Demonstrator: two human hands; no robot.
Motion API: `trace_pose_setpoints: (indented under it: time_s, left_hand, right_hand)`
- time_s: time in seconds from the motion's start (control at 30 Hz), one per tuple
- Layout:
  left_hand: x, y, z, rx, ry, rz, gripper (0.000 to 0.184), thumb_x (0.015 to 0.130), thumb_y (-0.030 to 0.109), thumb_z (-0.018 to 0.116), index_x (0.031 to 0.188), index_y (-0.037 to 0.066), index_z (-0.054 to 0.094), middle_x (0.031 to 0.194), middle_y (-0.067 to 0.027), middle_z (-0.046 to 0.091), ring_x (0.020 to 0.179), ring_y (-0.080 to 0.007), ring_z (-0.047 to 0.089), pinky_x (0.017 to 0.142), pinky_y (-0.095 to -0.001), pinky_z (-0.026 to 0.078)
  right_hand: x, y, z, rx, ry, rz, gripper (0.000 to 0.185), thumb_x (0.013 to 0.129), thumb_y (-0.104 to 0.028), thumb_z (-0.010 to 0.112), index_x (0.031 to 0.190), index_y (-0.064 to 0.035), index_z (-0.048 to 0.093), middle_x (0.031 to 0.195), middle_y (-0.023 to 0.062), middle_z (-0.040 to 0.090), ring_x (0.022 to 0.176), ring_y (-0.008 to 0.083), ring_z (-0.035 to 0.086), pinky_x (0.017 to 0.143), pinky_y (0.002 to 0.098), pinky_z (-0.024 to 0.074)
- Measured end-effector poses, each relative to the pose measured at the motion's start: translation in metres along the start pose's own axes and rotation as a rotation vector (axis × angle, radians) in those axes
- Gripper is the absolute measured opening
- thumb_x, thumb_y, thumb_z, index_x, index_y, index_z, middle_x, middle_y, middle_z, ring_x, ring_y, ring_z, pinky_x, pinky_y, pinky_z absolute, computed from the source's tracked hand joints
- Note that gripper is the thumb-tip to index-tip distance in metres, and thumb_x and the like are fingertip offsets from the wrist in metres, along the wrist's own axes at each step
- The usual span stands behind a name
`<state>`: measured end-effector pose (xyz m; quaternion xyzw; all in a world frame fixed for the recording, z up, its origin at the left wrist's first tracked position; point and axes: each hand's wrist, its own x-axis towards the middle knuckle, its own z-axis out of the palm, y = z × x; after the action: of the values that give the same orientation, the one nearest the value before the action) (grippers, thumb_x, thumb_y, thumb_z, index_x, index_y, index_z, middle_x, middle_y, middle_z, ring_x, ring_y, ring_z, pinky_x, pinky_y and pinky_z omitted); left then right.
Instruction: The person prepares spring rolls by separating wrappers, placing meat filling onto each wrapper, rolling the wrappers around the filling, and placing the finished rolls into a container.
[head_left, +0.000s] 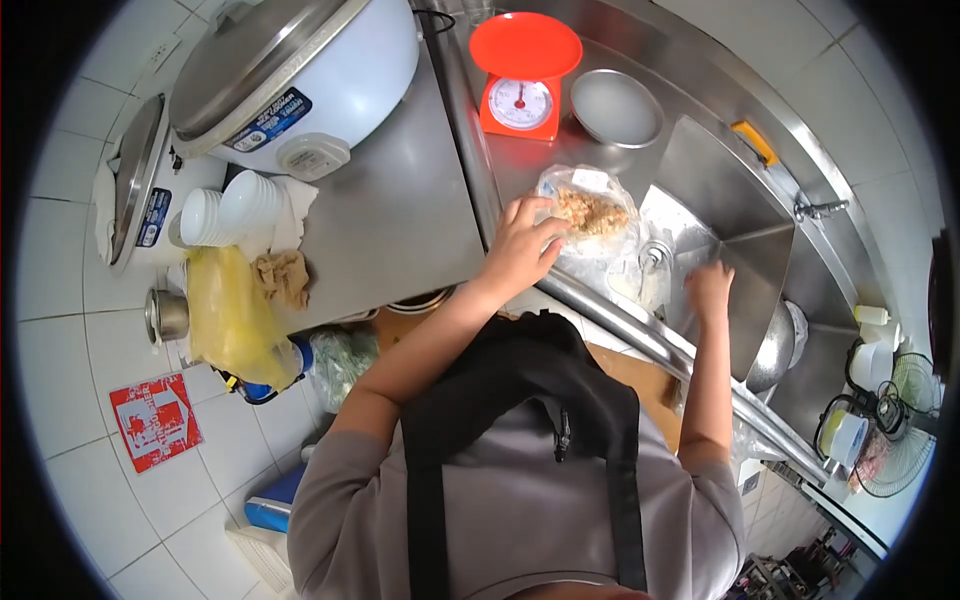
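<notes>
Nearest, the person's grey shirt (540,480) and black apron (425,530) fill the 6 o'clock side. Taking the clear bag of chopped food (590,212) as the dial's centre, the left hand (525,238) lies at 8 o'clock, partly open, its curved fingers apart and fingertips at the bag's edge without closing round it. The right hand (710,288) is at 4 o'clock, its fingers folded inward over the sink side; whether it holds anything cannot be told. More clear plastic (640,285) lies between it and the bag.

The work in hand seems to be handling this bag on the metal ledge (520,165); moving it would call for a fuller grip on the loose film, with the opening, hard to make out, kept upright.

A red scale (520,95) stands at 11 o'clock, a metal bowl (617,108) just past 12, and the steel sink (765,235) spreads toward 3. The steel bench (390,180) stretches at 9, with white cups (235,210) beyond. Farther out sit a large cooker (330,90) at 10, a red sign (155,422) on white tiles at 8, and a fan (910,390) at 4.
</notes>
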<state>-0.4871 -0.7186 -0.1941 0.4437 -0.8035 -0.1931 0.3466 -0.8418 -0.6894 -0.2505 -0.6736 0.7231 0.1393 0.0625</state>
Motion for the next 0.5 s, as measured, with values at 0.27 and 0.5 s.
trace_pose_setpoints:
  time_s: [0.27, 0.5]
  left_hand:
    - [-0.025, 0.011, 0.013, 0.248, -0.013, -0.032, 0.029, 0.076, 0.012, 0.066, 0.105, 0.012, 0.063, 0.128, -0.015, 0.042, 0.122, -0.0344, 0.035, 0.102, -0.0451, 0.03]
    - [-0.027, -0.002, 0.031, 0.184, -0.035, -0.12, 0.03, 0.07, 0.006, 0.069, 0.098, 0.004, 0.059, 0.128, -0.0185, 0.038, 0.119, -0.0396, 0.039, 0.093, -0.0454, 0.042]
  right_hand:
    - [0.013, -0.139, -0.078, 0.394, 0.519, -0.606, 0.026, 0.074, -0.006, 0.062, 0.1, -0.0021, 0.062, 0.104, 0.0105, 0.062, 0.096, 0.0292, 0.056, 0.08, 0.0369, 0.0495]
    - [0.042, -0.193, -0.065, 0.23, 0.268, -0.328, 0.031, 0.075, -0.015, 0.067, 0.101, -0.0006, 0.06, 0.104, 0.0161, 0.061, 0.095, 0.0323, 0.059, 0.083, 0.0385, 0.0486]
